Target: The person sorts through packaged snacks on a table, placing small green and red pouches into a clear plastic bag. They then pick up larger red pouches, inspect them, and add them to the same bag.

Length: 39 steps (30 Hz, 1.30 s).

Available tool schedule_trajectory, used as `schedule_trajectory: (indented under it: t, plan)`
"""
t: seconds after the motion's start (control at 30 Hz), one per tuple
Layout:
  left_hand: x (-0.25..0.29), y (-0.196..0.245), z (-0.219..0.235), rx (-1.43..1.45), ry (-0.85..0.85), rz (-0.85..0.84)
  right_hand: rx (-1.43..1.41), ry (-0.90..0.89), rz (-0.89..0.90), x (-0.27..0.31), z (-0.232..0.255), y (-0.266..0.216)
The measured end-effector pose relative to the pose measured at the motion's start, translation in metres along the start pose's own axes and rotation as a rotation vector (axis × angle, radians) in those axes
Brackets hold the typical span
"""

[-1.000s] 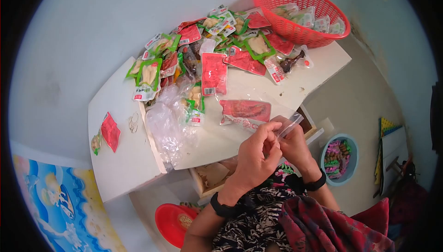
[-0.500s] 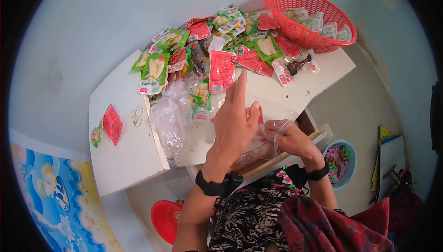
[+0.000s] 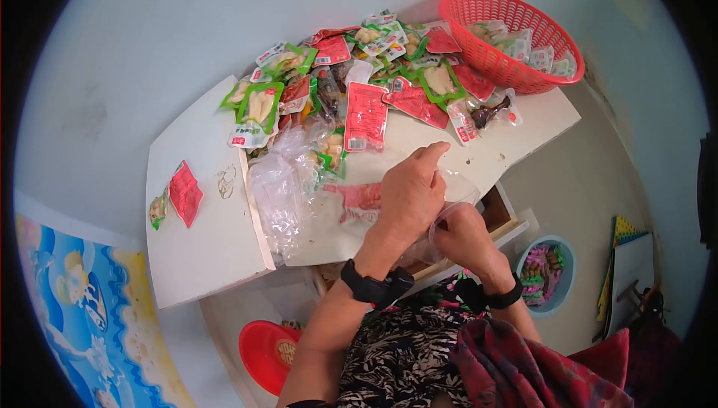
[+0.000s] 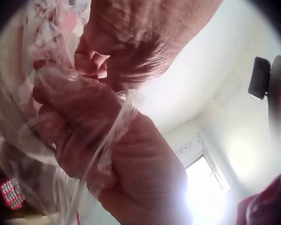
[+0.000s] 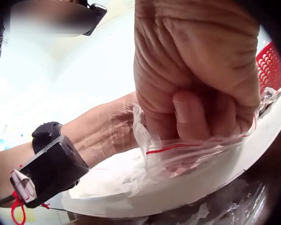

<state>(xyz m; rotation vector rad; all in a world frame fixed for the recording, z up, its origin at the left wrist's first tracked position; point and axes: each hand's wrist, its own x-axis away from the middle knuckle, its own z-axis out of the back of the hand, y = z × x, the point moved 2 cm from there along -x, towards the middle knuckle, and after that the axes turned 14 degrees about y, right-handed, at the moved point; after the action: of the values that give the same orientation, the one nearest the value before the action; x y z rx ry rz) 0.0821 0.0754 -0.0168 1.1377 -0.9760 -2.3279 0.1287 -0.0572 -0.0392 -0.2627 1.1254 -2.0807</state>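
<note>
A clear zip bag (image 3: 458, 188) lies at the desk's near edge, with a red-and-white printed food packet (image 3: 360, 197) showing through its film. My right hand (image 3: 468, 240) grips the bag's mouth; the right wrist view shows its fingers curled over the red zip line (image 5: 178, 147). Across the bag, between packet and right hand, is my left hand (image 3: 413, 192), back upward, with one finger reaching forward and right. Some left fingers (image 4: 90, 61) bend close to the right hand in the left wrist view; I cannot tell whether they pinch the film.
Many sealed food packets (image 3: 366, 115) are heaped along the back of the desk (image 3: 196, 262), below a red basket (image 3: 508, 64) of bagged packets. Crumpled clear plastic bags (image 3: 280, 191) lie left of the hands. An open drawer (image 3: 502, 206) juts out under the desk edge.
My left hand first works with the right at the bag's mouth, then spreads open over the packet, then comes back right beside the right hand. The right hand keeps hold of the bag.
</note>
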Motion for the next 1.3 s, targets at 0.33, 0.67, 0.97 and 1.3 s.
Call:
schedule_trajectory:
  t: [0.33,0.67,0.97,1.3]
  plan:
    - [0.018,0.011,0.013,0.186,0.198,0.102,0.049,0.131,-0.085,-0.001,0.008,-0.008]
    - [0.076,0.004,0.076,-0.071,0.031,-0.241,0.002,0.25,0.184,-0.001,-0.003,-0.002]
    - [0.093,-0.003,0.065,-0.064,-0.047,-0.29,-0.187,-0.012,0.167,-0.001,-0.002,-0.003]
    - [0.031,-0.017,0.07,-0.398,0.054,-0.27,-0.168,-0.068,0.198,-0.013,-0.001,0.004]
